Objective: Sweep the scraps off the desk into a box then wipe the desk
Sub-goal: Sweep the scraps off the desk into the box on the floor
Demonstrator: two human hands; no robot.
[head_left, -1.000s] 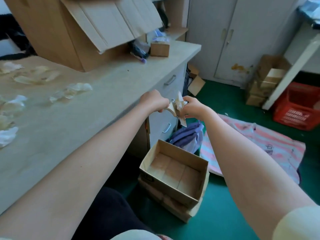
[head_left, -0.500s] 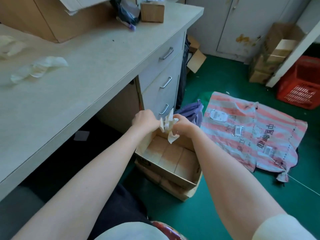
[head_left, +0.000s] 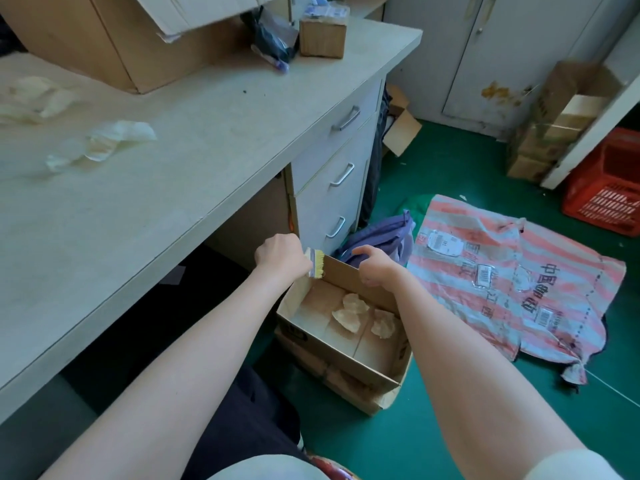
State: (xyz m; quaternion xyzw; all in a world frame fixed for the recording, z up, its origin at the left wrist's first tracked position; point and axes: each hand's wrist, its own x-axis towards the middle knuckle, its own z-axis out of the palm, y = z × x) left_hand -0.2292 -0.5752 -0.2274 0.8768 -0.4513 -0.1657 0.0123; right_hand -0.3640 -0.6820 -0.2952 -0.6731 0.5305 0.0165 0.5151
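Note:
An open cardboard box (head_left: 360,362) stands on the green floor beside the desk (head_left: 194,174). Three pale scraps (head_left: 349,317) lie on its bottom. My left hand (head_left: 282,256) hovers over the box's far left corner and grips a small brush (head_left: 318,266) with yellow bristles. Over the box's far wall my right hand (head_left: 375,268) hangs with loosely spread fingers and holds nothing. More pale crumpled scraps (head_left: 104,142) lie on the desk top at the left.
A big cardboard box (head_left: 114,39) and a small carton (head_left: 322,36) stand at the desk's back. The desk's drawers (head_left: 332,188) are just behind the floor box. A purple cloth (head_left: 381,237), a striped sack (head_left: 512,285) and a red crate (head_left: 609,192) are on the floor.
Both hands came down from desk height to the box with a bunch of scraps. The scraps now lie in the box, and my right hand has let go.

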